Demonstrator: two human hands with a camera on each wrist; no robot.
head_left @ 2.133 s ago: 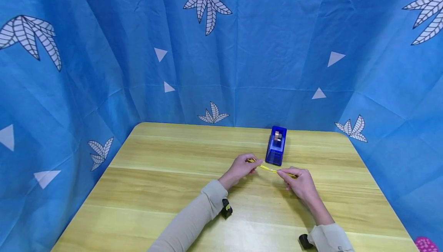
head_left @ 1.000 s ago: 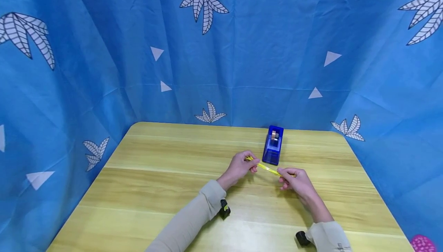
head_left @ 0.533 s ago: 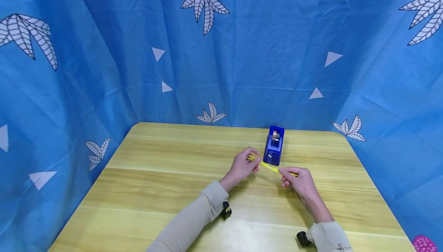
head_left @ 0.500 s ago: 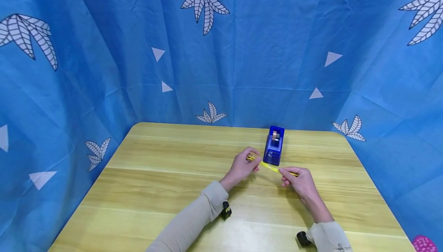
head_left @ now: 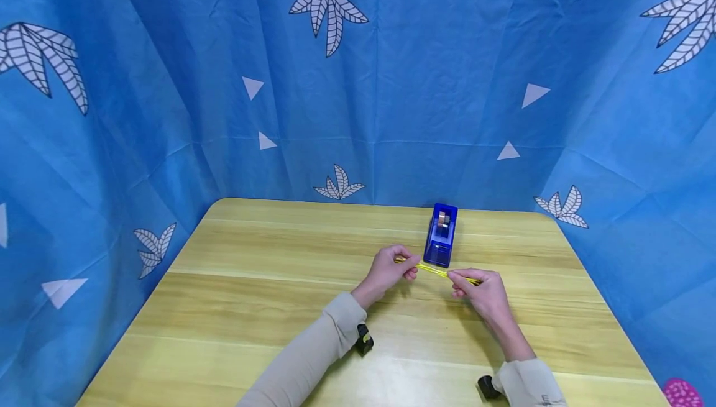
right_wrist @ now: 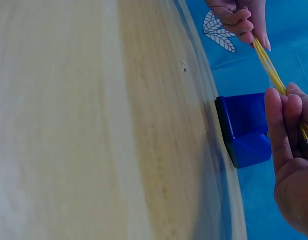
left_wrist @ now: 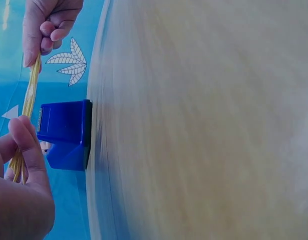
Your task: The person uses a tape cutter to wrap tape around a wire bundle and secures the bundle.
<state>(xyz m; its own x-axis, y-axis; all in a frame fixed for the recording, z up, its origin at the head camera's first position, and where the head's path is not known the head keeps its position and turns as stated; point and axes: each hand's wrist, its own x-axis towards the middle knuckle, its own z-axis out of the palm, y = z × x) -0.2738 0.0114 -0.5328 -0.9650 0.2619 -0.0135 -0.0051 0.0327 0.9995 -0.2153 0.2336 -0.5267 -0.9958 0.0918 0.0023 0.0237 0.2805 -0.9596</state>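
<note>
A thin bundle of yellow strands [head_left: 433,269] stretches between the two hands, held above the table. My left hand [head_left: 391,267] pinches its left end between thumb and fingers, and my right hand [head_left: 483,292] pinches the other end. A shiny, clear patch shows midway along the bundle [left_wrist: 30,93] in the left wrist view. Loose strand ends poke out past the left fingers there. Just beyond the hands stands a blue tape dispenser [head_left: 439,253] with a small roll in it; the right wrist view shows the dispenser [right_wrist: 246,120] beside the bundle.
The wood-grain table [head_left: 268,251] extends around the hands, its far edge close behind the dispenser. A blue patterned curtain [head_left: 436,84] hangs at the back and both sides. Black wrist cameras sit at both cuffs, including the left camera [head_left: 364,340].
The left fingers were raised off the bundle half a second ago and now lie lower against it. Both hands have kept hold of the bundle of yellow strands, and the dispenser stays put.
</note>
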